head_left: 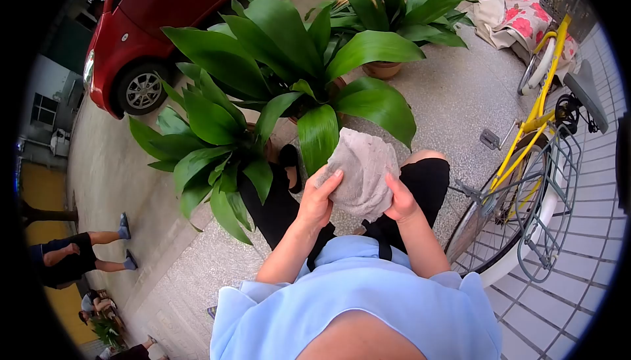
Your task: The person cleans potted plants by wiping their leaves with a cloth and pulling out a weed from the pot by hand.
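A crumpled grey cloth [361,176] is spread between my two hands, in front of my lap. At its left edge, my left hand [318,197] grips it with the thumb on top. My right hand [399,199] pinches the cloth's right edge, thumb pointing up. Just beyond the cloth, a broad green leaf [317,138] of a potted plant hangs close to its left side. Whatever lies under the cloth is hidden.
Large potted plants [276,51] stand ahead and to the left. A yellow bicycle [519,156] leans along the tiled wall at right, near a floral cloth [519,18]. A red car [151,18] is at upper left. Other people [72,255] are at far left.
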{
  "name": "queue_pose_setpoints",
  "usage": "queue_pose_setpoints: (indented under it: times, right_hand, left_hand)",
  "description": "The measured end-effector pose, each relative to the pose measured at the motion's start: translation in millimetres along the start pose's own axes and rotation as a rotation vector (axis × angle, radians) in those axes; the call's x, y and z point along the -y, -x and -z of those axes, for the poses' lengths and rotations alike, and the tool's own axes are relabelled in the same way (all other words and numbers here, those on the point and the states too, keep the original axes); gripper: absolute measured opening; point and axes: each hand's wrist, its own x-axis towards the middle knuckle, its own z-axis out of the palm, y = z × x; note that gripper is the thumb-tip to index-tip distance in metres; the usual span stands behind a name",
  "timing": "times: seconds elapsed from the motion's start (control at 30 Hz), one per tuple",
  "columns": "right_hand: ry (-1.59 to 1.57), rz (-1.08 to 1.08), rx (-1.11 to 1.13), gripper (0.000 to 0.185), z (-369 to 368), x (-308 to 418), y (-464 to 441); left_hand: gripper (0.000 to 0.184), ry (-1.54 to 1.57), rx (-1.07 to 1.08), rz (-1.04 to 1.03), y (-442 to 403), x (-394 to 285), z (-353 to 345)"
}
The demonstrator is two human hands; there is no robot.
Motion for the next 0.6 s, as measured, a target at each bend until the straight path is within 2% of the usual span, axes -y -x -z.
queue_pose_setpoints:
  times: [0.07, 0.13, 0.23, 0.43, 0.5, 0.6]
  right_hand:
    - [0.161, -0.008, 0.016, 0.056, 10, -2, -3]
    - [0.177, -0.039, 0.015, 0.061, 12, -3, -5]
    - [0.121, -0.052, 0.012, 0.063, 14, -1, -12]
    - [-0.046, 0.022, -0.034, 0.062, 29, 14, -25]
    - [-0.080, 0.067, -0.068, 0.062, 34, 21, -28]
    - [-0.102, 0.087, -0.103, 0.062, 44, 24, -31]
  left_hand:
    - [0.033, -0.149, -0.049, -0.065, 1, 0, 3]
    - [0.025, -0.290, -0.072, -0.144, 1, -1, 2]
    - [0.024, -0.552, -0.082, -0.140, 3, -13, 7]
    - [0.025, -0.629, -0.322, -0.385, -19, -54, 20]
    - [0.025, -0.682, -0.311, -0.603, -48, -78, 30]
    - [0.041, -0.723, -0.378, -0.670, -110, -122, 25]
